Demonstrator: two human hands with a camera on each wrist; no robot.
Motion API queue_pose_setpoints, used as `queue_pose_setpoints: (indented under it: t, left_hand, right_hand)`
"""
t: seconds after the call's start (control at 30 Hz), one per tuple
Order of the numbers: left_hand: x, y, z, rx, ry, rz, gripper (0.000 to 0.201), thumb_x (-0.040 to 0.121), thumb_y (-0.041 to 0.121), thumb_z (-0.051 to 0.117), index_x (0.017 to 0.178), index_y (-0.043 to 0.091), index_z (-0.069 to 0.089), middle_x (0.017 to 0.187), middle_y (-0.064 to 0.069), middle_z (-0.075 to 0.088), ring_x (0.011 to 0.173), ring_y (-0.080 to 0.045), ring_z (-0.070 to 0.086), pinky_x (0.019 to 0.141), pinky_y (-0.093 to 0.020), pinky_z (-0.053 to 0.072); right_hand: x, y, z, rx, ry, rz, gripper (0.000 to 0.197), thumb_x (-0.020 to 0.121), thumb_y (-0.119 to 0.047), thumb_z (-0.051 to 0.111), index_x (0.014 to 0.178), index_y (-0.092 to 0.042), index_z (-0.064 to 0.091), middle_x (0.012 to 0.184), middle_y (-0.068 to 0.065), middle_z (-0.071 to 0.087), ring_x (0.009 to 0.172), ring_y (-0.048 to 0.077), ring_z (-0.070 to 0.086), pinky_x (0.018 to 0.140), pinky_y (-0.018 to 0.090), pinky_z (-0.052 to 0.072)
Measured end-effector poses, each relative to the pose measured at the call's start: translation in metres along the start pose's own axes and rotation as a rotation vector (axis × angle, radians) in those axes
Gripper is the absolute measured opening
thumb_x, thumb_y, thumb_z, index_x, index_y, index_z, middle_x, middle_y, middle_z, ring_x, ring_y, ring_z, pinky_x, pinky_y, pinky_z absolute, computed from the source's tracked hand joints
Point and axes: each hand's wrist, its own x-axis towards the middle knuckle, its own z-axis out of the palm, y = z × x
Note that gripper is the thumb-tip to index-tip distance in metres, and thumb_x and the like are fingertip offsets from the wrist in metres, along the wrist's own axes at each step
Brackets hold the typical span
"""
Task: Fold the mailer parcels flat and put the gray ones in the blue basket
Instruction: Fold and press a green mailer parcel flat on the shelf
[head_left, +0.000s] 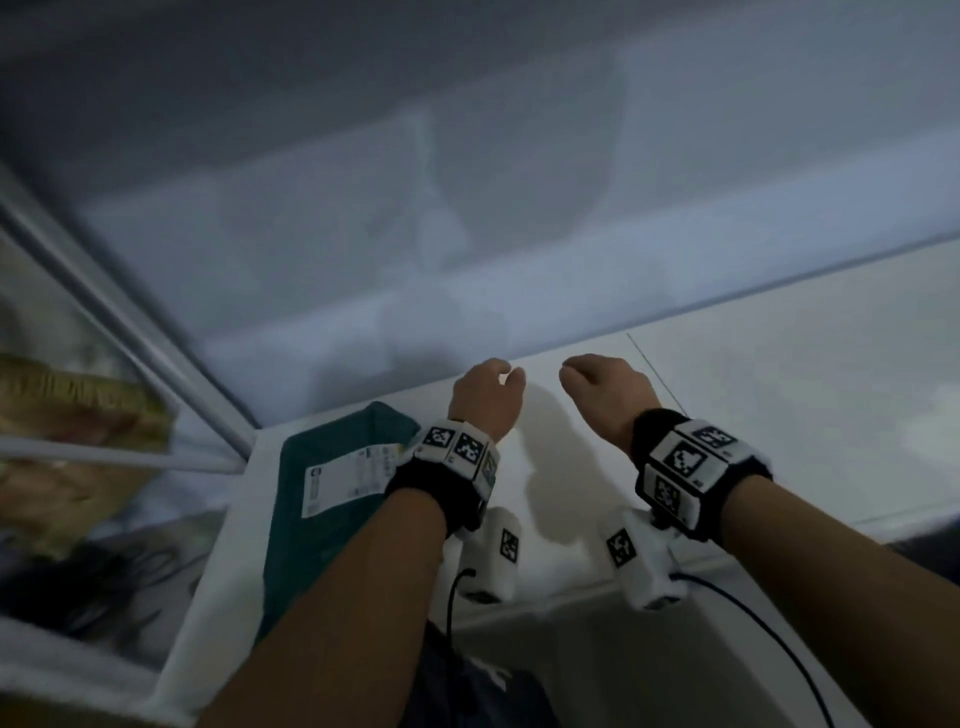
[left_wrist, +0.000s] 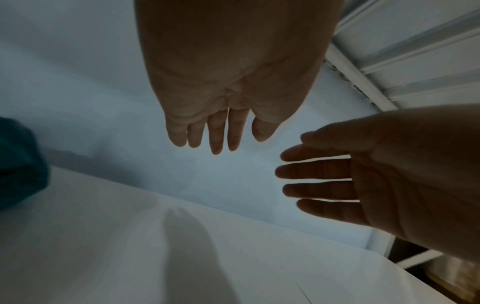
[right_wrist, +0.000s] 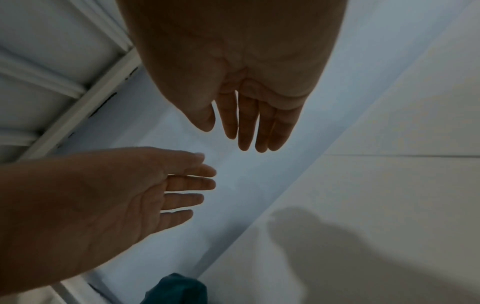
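A teal mailer parcel (head_left: 332, 499) with a white shipping label lies flat on the white table (head_left: 779, 395), at its left end. It also shows as a dark teal edge, the parcel (left_wrist: 18, 164) in the left wrist view and the parcel (right_wrist: 176, 290) in the right wrist view. My left hand (head_left: 488, 395) hovers just right of the parcel, fingers straight and holding nothing. My right hand (head_left: 602, 389) hovers beside it, also with straight fingers and nothing in it. The wrist views show the left hand (left_wrist: 215, 127) and the right hand (right_wrist: 246, 123) with bare palms. No gray parcel or blue basket is in view.
A pale wall (head_left: 467, 182) rises right behind the table's far edge. A white frame (head_left: 119, 332) runs diagonally at the left, with blurred clutter behind and below it. Black cables (head_left: 758, 629) hang from my wrist cameras near the table's front edge.
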Motion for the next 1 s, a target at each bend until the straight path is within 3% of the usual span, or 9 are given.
queue_pose_setpoints:
  t: [0.1, 0.23, 0.43, 0.67, 0.9, 1.0]
  left_hand:
    - [0.006, -0.017, -0.010, -0.043, 0.045, -0.012, 0.039, 0.102, 0.031, 0.044, 0.129, 0.008, 0.061, 0.136, -0.008, 0.059, 0.125, -0.025, 0.053, 0.102, -0.027, 0.037]
    - [0.007, -0.033, -0.024, -0.057, 0.074, 0.008, 0.040, 0.102, 0.030, 0.045, 0.134, 0.008, 0.057, 0.140, -0.009, 0.057, 0.129, -0.026, 0.050, 0.103, -0.028, 0.036]
    - [0.016, -0.049, -0.028, 0.010, 0.047, -0.047, 0.043, 0.102, 0.032, 0.044, 0.136, 0.008, 0.055, 0.143, -0.012, 0.053, 0.131, -0.030, 0.047, 0.105, -0.031, 0.035]
    - [0.018, -0.061, -0.031, 0.041, 0.052, -0.154, 0.043, 0.102, 0.032, 0.043, 0.136, 0.008, 0.054, 0.143, -0.013, 0.052, 0.131, -0.031, 0.047, 0.106, -0.033, 0.035]
    - [0.025, -0.107, -0.043, 0.095, 0.135, -0.422, 0.047, 0.101, 0.038, 0.043, 0.138, 0.011, 0.053, 0.140, -0.016, 0.053, 0.127, -0.035, 0.049, 0.106, -0.037, 0.039]
    - [0.019, -0.129, -0.053, 0.165, 0.182, -0.580, 0.047, 0.099, 0.041, 0.042, 0.134, 0.011, 0.055, 0.134, -0.019, 0.054, 0.123, -0.037, 0.049, 0.106, -0.041, 0.039]
  right_hand:
    - [0.002, -0.007, 0.019, -0.042, -0.023, -0.020, 0.026, 0.098, -0.029, 0.044, 0.105, -0.017, 0.065, 0.109, 0.004, 0.066, 0.110, 0.030, 0.057, 0.080, 0.025, 0.036]
    - [0.001, -0.021, 0.032, -0.069, -0.020, -0.004, 0.032, 0.099, -0.029, 0.045, 0.124, -0.018, 0.063, 0.127, 0.002, 0.064, 0.117, 0.024, 0.056, 0.088, 0.022, 0.036]
    - [0.005, -0.044, 0.043, -0.090, 0.035, -0.083, 0.032, 0.097, -0.029, 0.047, 0.122, -0.017, 0.062, 0.125, 0.005, 0.065, 0.116, 0.027, 0.058, 0.096, 0.028, 0.041]
    - [0.019, -0.018, 0.036, -0.101, 0.019, -0.067, 0.031, 0.097, -0.029, 0.048, 0.120, -0.016, 0.063, 0.123, 0.008, 0.066, 0.113, 0.029, 0.059, 0.097, 0.033, 0.044]
    - [0.056, -0.018, 0.044, 0.034, -0.063, -0.053, 0.030, 0.098, -0.027, 0.047, 0.122, -0.016, 0.063, 0.123, 0.007, 0.065, 0.117, 0.030, 0.055, 0.088, 0.025, 0.037]
    - [0.068, -0.018, 0.061, 0.070, -0.122, 0.004, 0.022, 0.097, -0.025, 0.045, 0.098, -0.016, 0.066, 0.105, 0.011, 0.064, 0.100, 0.032, 0.055, 0.078, 0.026, 0.035]
